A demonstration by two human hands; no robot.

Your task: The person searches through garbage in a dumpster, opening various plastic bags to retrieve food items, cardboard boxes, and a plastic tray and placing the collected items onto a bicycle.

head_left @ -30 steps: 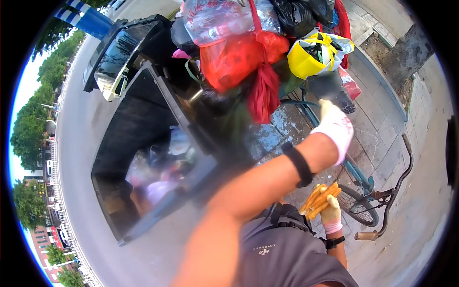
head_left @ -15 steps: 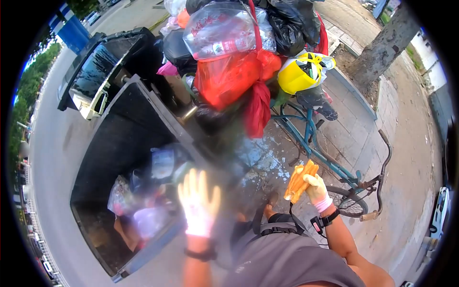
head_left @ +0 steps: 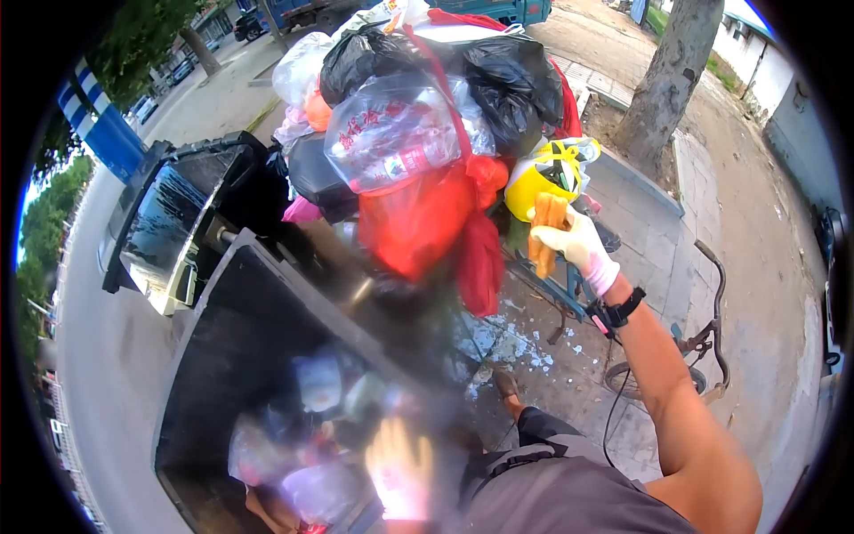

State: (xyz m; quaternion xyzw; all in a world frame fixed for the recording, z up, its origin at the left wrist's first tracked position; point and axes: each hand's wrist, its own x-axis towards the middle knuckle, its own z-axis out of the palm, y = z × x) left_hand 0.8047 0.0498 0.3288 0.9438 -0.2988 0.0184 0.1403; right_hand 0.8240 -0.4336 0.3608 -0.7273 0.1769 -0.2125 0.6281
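Observation:
My right hand (head_left: 574, 245), in a pale glove with a pink cuff, is closed around several golden-brown fried dough sticks (head_left: 546, 233). It reaches out in front of a yellow bag (head_left: 541, 182) and above the bicycle frame. My left hand (head_left: 400, 467), gloved the same way, is low beside the open dark bin (head_left: 227, 343). Its fingers look stretched out and nothing shows in them, though that area is blurred. Inside the bin lie a pale purple bag (head_left: 320, 491) and other plastic bags.
A heap of bags, including a red bag (head_left: 414, 227) and a black bag (head_left: 514, 84), rises ahead. The bicycle handlebar (head_left: 717, 311) is at the right, below a tree trunk (head_left: 672, 80). A blue-and-white post (head_left: 111, 138) stands at the far left.
My right hand has moved up and forward with the fried dough sticks, toward the yellow bag. My left hand has dropped lower in view. The camera view has shifted upward.

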